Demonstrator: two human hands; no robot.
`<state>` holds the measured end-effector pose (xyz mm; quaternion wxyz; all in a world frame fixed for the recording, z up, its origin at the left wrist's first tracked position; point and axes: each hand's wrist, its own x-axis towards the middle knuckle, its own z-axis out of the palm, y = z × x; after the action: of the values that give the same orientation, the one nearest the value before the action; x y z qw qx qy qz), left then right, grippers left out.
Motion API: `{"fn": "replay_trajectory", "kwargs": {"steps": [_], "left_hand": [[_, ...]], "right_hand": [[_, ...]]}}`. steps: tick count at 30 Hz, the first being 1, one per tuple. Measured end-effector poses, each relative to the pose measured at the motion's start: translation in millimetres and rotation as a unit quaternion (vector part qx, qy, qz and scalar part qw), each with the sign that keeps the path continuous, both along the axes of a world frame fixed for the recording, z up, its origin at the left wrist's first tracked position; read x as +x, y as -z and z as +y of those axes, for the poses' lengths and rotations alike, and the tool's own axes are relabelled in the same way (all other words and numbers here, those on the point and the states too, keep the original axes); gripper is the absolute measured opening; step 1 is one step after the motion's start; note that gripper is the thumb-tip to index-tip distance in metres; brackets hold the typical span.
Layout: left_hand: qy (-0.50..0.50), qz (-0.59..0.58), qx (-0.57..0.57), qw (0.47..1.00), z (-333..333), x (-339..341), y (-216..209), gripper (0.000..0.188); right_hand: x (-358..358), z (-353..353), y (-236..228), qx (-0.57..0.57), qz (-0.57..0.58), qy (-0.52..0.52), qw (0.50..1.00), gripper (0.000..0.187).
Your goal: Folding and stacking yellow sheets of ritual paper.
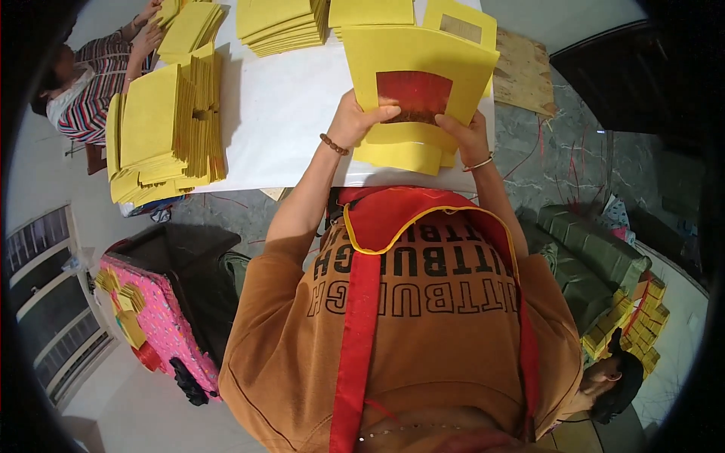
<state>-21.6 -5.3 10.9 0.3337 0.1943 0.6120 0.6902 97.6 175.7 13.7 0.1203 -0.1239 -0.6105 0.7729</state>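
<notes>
My left hand (356,121) and my right hand (467,134) together hold a stack of yellow paper sheets (423,60) over the near edge of a white table (287,113). The top sheet carries a red foil square (415,92) in its middle. My left thumb lies on the lower left edge of that square, and my right fingers pinch the sheets at its lower right. More yellow sheets (400,155) fan out beneath my hands. A bead bracelet circles my left wrist and a thin bangle my right.
Tall piles of yellow sheets (162,132) fill the table's left side, with further piles (281,24) at the back. A person in a striped top (94,83) handles sheets at the far left. Bundled yellow packs (630,321) and green bundles (589,249) lie on the floor at right.
</notes>
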Motion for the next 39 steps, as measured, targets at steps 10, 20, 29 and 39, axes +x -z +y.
{"fn": "replay_trajectory", "kwargs": {"steps": [10,20,29,39], "left_hand": [[-0.062,-0.064,0.074,0.993,-2.9,5.2,12.8,0.034],[0.001,0.730,-0.160,0.664,-26.5,15.7,-0.2,0.050],[0.066,0.602,-0.143,0.783,-42.4,25.6,33.2,0.030],[0.050,0.452,-0.206,0.866,-39.8,17.1,25.6,0.024]], "right_hand": [[-9.7,4.3,6.4,-0.042,-0.091,0.033,0.994,0.016],[9.8,6.6,29.4,-0.229,-0.194,-0.078,0.951,0.014],[37.5,14.5,41.8,-0.213,-0.122,0.058,0.968,0.042],[22.6,15.8,43.4,0.358,-0.103,-0.070,0.925,0.025]]}}
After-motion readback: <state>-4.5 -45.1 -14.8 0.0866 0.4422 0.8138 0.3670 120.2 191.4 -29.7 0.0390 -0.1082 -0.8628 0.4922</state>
